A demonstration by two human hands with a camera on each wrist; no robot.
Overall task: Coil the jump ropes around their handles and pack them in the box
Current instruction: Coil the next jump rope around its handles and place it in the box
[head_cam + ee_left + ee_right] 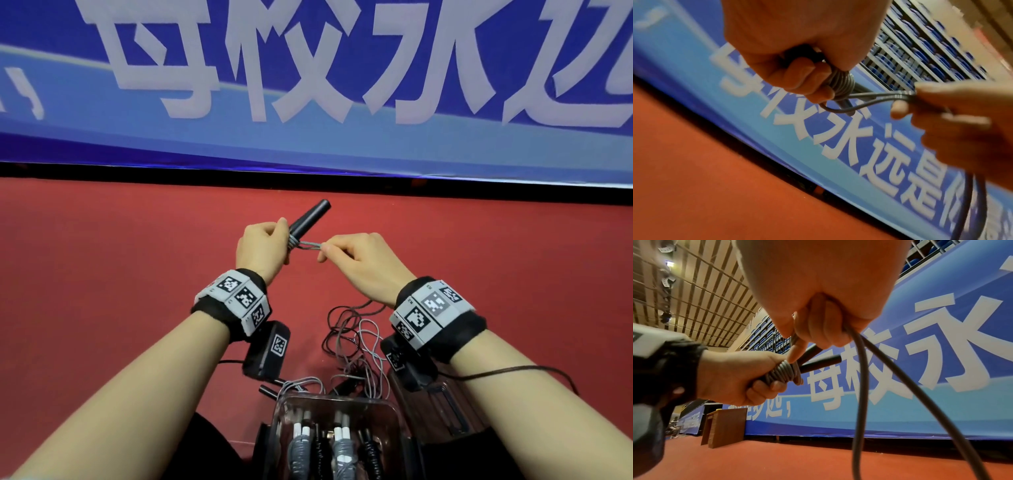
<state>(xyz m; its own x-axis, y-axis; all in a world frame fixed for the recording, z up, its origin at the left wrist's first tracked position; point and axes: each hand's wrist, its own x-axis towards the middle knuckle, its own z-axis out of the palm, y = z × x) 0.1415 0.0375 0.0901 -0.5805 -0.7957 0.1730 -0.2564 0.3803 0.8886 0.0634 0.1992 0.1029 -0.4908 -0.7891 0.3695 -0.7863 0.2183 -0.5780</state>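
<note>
My left hand grips two black jump rope handles held together, their free ends pointing up and away. Several turns of grey rope are coiled round the handles just past my left fingers. My right hand pinches a doubled strand of the same grey rope a short way to the right of the coil. From my right fist the two rope strands hang down toward the floor. A clear plastic box sits below my arms with coiled ropes standing inside.
Loose grey and black ropes lie tangled on the red floor beyond the box. A blue banner with white characters runs along the far edge. A wooden stand stands by the banner at the left.
</note>
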